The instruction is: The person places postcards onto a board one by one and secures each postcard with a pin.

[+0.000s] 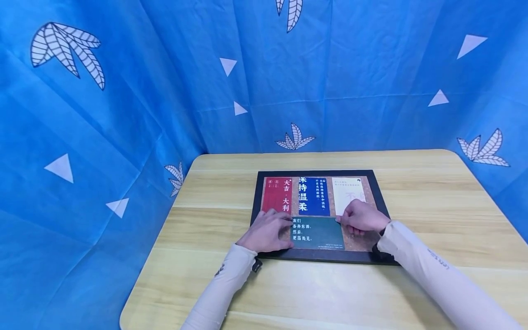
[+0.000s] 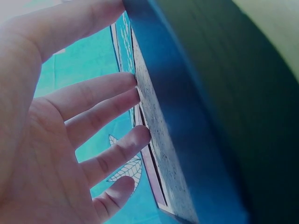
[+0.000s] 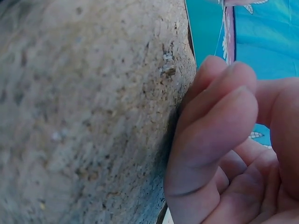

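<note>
A dark green card with white writing lies along the lower part of a black-framed cork board. My left hand is spread at the card's left end, thumb by the lower corner and fingertips by the upper one. In the left wrist view its fingers look fairly straight, tips against the board's face. My right hand pinches at the card's upper right corner, its other fingers curled close over the cork. The curled fingers hide the pinch point in the right wrist view.
Above the green card, a red card, a blue card and a white card stand in a row on the board. The board lies on a light wooden table. A blue patterned cloth hangs behind and to the left.
</note>
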`<action>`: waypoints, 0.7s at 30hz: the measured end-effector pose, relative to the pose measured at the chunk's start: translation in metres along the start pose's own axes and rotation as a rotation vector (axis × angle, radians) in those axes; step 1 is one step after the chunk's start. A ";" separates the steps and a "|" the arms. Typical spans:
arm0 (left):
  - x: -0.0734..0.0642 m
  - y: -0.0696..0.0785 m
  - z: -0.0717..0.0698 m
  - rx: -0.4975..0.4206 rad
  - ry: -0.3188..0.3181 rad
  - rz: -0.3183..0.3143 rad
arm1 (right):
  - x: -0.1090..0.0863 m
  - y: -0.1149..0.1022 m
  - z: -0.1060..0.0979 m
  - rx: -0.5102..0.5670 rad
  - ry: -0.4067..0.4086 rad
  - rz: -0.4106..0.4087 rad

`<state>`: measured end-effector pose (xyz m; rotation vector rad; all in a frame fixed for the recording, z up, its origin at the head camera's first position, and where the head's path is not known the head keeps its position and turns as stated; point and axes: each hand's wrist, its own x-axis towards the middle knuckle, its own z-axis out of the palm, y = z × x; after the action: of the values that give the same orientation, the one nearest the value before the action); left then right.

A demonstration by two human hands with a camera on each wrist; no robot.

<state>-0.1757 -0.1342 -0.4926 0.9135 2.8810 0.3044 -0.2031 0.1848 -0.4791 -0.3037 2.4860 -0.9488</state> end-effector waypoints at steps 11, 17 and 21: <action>0.000 0.001 -0.001 0.002 0.002 0.005 | 0.003 0.001 0.000 0.005 -0.009 0.016; 0.001 0.001 -0.001 0.002 -0.011 -0.003 | 0.005 0.003 0.000 0.000 -0.014 0.019; 0.001 0.001 -0.002 0.005 -0.019 -0.008 | 0.006 0.005 -0.001 -0.007 -0.012 0.018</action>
<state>-0.1763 -0.1327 -0.4907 0.9008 2.8687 0.2856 -0.2093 0.1867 -0.4843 -0.2877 2.4770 -0.9286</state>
